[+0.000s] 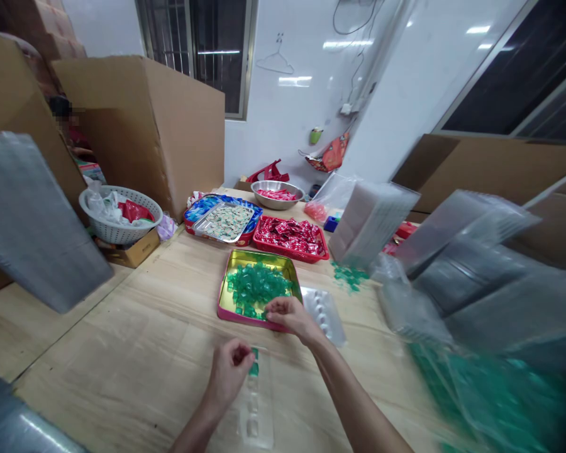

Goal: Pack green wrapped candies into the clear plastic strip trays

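Note:
My left hand [231, 371] is closed in a pinch over the top left edge of a clear plastic blister tray [253, 425]; what its fingers hold, if anything, is hidden. Green translucent pieces [255, 363] fill the tray's top cavities, and the lower cavities look clear. My right hand [290, 314] reaches over the front right rim of a gold-lined, pink-sided tin [224, 302], its fingertips closed on a small green piece [265, 313]. A heap of similar green pieces [257, 283] lies in the tin. Beside it lies another clear blister tray [323, 311].
Behind the tin stand a red basket [290, 255] of red packets, a metal tray [224, 223] of small pieces and a steel bowl [277, 196]. Stacked clear trays [368, 223] and a blurred bag of green pieces [514, 390] crowd the right. Another stack [33, 226] rises at left.

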### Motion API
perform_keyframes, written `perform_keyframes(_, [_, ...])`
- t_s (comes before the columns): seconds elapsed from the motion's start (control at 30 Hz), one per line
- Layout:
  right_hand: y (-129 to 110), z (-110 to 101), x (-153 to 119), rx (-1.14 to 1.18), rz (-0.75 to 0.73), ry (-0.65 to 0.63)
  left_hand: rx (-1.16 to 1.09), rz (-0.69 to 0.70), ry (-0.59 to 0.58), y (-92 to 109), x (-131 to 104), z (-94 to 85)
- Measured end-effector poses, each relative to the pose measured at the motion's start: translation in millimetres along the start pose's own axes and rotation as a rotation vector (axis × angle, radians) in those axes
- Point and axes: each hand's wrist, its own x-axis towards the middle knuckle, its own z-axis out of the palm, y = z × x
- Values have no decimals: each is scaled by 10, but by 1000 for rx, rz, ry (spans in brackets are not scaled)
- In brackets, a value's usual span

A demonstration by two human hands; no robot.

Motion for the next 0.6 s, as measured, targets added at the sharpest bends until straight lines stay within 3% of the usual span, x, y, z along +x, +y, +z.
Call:
perform_keyframes(0.07, [-12, -8, -151, 184, -38, 22, -216, -34, 2, 94, 8, 4])
perform_keyframes(0.17, [-21, 36, -310, 264, -66, 58, -401, -70, -7, 224, 11, 47])
perform_keyframes(0.27, [-4, 136, -424, 326, -39, -31, -493, -59, -18, 304, -6, 90])
perform_keyframes(0.33, [33, 222, -503, 378, -24, -86, -519, -56, -29, 308, -23, 102])
perform_keyframes(0.47, [141, 378, -655, 490, 7, -73, -473, -93, -40, 217, -54, 68])
perform_keyframes(0.6, [189, 446, -739, 473, 14, -76, -424, -214, -195, 161, -69, -16])
